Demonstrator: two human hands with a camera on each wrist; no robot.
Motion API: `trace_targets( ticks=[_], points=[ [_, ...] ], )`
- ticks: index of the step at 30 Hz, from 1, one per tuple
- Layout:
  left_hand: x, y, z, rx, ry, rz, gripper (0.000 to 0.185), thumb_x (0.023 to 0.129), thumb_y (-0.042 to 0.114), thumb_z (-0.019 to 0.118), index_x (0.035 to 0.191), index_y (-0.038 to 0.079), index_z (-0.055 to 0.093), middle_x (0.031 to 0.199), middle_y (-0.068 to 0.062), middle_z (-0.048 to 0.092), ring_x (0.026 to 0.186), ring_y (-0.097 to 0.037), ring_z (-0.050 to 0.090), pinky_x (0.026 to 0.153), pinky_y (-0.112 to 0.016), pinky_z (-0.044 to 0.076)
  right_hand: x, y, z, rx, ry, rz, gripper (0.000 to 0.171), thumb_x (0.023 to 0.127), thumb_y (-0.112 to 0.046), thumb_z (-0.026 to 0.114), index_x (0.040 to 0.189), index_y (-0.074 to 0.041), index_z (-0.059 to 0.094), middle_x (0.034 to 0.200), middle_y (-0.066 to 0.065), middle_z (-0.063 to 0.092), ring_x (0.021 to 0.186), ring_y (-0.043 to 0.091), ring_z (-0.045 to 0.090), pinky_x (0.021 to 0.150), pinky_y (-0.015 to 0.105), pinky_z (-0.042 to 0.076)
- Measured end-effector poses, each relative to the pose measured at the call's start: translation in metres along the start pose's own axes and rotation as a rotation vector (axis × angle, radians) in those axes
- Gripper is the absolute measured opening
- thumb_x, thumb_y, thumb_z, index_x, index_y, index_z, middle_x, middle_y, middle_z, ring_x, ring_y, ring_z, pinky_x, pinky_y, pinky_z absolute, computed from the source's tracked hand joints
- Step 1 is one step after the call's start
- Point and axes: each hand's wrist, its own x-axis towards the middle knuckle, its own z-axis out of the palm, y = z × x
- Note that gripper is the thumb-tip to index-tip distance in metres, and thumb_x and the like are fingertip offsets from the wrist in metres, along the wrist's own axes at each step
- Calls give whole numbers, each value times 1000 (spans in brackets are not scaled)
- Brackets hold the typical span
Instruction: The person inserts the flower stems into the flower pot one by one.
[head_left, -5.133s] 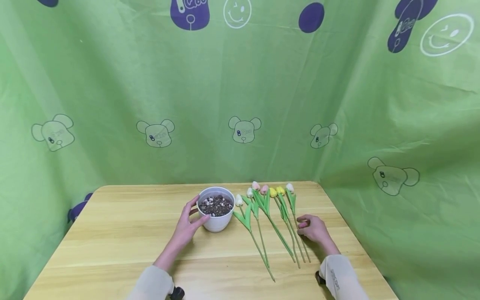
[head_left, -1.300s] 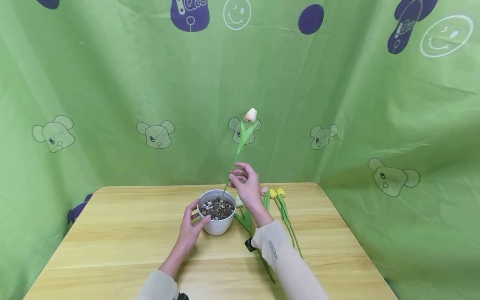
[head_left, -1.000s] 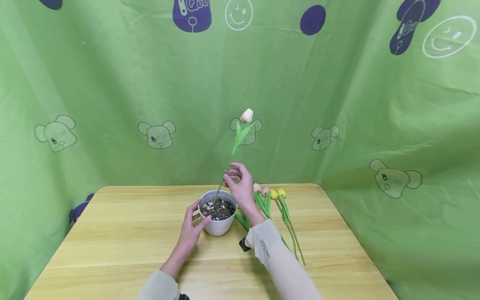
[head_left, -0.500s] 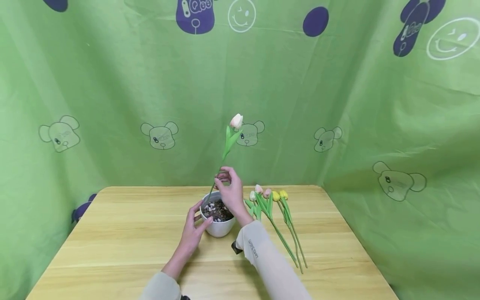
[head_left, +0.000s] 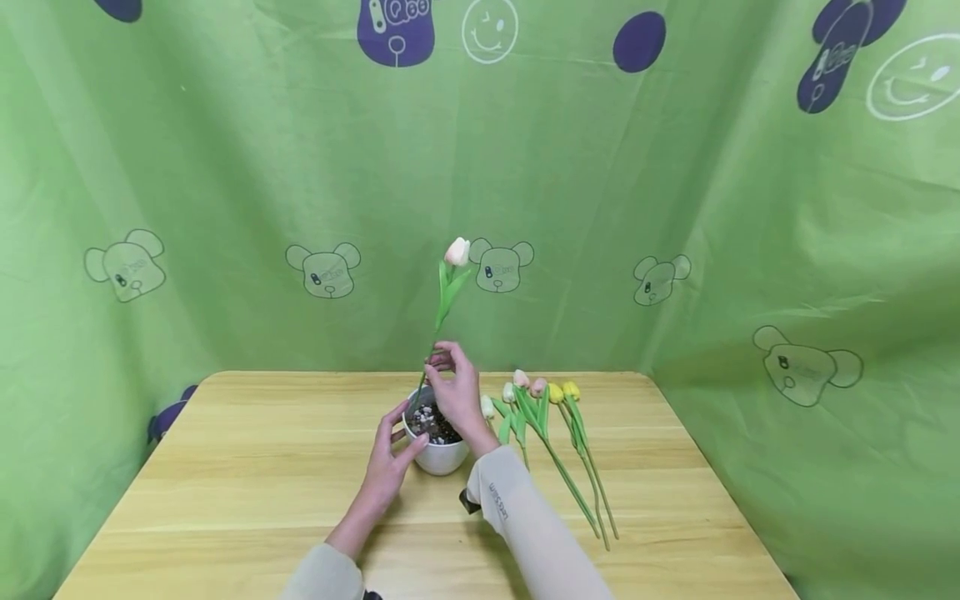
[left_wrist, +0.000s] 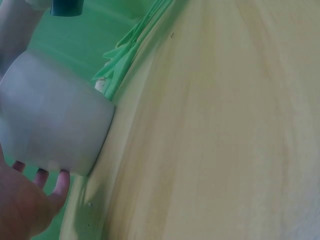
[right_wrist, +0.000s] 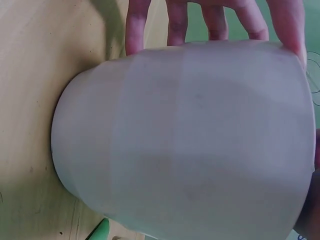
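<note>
My left hand (head_left: 385, 464) grips the left side of a white flower pot (head_left: 440, 459), thumb in front and fingers curled behind. The pot stands upright on the table, filled with dark soil (head_left: 438, 425) mixed with white bits. Between thumb and fingertips, my right hand (head_left: 459, 398) pinches the stem of an artificial tulip (head_left: 457, 252) with a pale pink-white head. The tulip leans slightly right, its stem reaching down into the pot at the left inner side. In the right wrist view, the pot (right_wrist: 185, 135) fills most of the picture, with left-hand fingers (right_wrist: 177, 22) along its wall.
Right of the pot, several more tulips lie on the wooden table (head_left: 262, 475): white (head_left: 508, 392), pink (head_left: 537, 387) and yellow (head_left: 572, 391) heads point to the back. A green printed curtain (head_left: 375, 167) encloses the table's back and sides.
My right hand has picked up the rightmost tulip from the table and brought it over to the pot. Lately it moves left and down, the tulip lower and more upright. My left hand keeps its grip.
</note>
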Motion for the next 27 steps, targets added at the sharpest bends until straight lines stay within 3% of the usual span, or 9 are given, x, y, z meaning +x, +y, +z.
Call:
trace_targets(
  ticks=[27],
  points=[
    [-1, 1, 2, -4, 6, -2, 70, 97, 28, 71, 158, 25, 38, 160, -14, 37, 135, -44, 48, 110, -62, 45, 2, 8, 6, -107, -101, 4, 36, 97, -4, 67, 132, -11, 62, 113, 9, 72, 103, 24, 69, 83, 27, 63]
  ],
)
